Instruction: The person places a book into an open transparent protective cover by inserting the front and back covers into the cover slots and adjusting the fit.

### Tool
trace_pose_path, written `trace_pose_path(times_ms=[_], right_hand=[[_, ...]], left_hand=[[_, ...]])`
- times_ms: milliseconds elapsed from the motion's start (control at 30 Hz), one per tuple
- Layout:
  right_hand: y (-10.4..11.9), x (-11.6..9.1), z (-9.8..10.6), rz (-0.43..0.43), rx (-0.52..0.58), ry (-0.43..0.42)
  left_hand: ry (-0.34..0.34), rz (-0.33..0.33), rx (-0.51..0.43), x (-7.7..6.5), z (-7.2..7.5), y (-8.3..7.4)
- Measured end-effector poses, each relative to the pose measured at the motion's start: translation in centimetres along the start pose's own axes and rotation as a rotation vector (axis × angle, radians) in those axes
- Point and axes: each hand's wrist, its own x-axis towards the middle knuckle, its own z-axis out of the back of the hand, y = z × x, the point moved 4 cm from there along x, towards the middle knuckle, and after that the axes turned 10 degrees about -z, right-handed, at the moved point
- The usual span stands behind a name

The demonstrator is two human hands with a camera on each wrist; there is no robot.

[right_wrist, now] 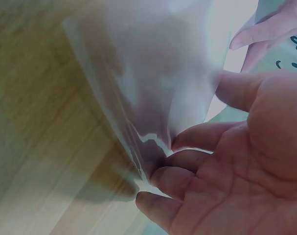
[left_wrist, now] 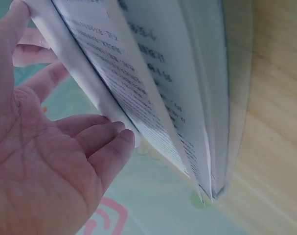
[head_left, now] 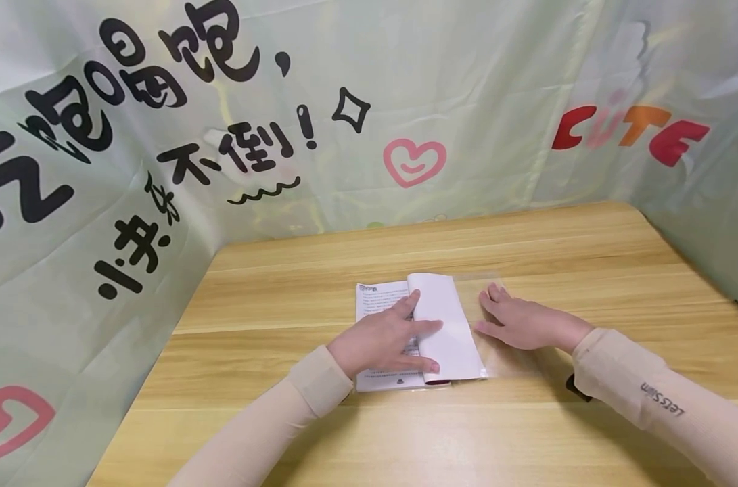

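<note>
A book (head_left: 377,380) lies opened on the table, lines of print on its left page. A blank white leaf or cover (head_left: 448,297) lies over its right part. Fingers spread, my left hand (head_left: 383,338) rests across the printed page and this white part; in the left wrist view its fingertips touch the white edge beside the book's pages (left_wrist: 133,93). From under the white part a clear plastic sheet (head_left: 505,365) reaches out to the right. My right hand (head_left: 517,323) lies palm down on that sheet; the right wrist view shows its fingertips against the film (right_wrist: 138,98).
The wooden table (head_left: 271,284) carries the book near its middle. Behind and on both sides hangs a pale printed curtain (head_left: 496,81) with lettering and hearts. A small black object (head_left: 578,389) shows under the right sleeve.
</note>
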Motion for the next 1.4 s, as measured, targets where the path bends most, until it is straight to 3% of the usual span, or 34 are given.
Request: trace_pose_path(times_ms=[300, 567, 767, 1000, 1233, 1400], right_hand=[[-0.1, 0.3, -0.2, 0.045, -0.007, -0.011], [-0.1, 0.3, -0.2, 0.033, 0.040, 0.005], [-0.2, 0.2, -0.4, 0.030, 0.018, -0.031], [0.0, 0.4, -0.7, 0.023, -0.028, -0.055], [0.0, 0.2, -0.4, 0.019, 0.012, -0.055], [0.0, 0.2, -0.5, 0.006, 0.029, -0.060]], left_hand=[[0.021, 0.015, 0.035, 0.3, 0.2, -0.2], [0.112, 0.080, 0.054, 0.6, 0.7, -0.8], [0.126, 0.073, 0.055, 0.7, 0.7, -0.9], [0.173, 0.127, 0.068, 1.0, 0.8, -1.0], [0.216, 0.164, 0.097, 1.7, 0.5, -1.3], [0.209, 0.165, 0.123, 2.2, 0.3, -1.7]])
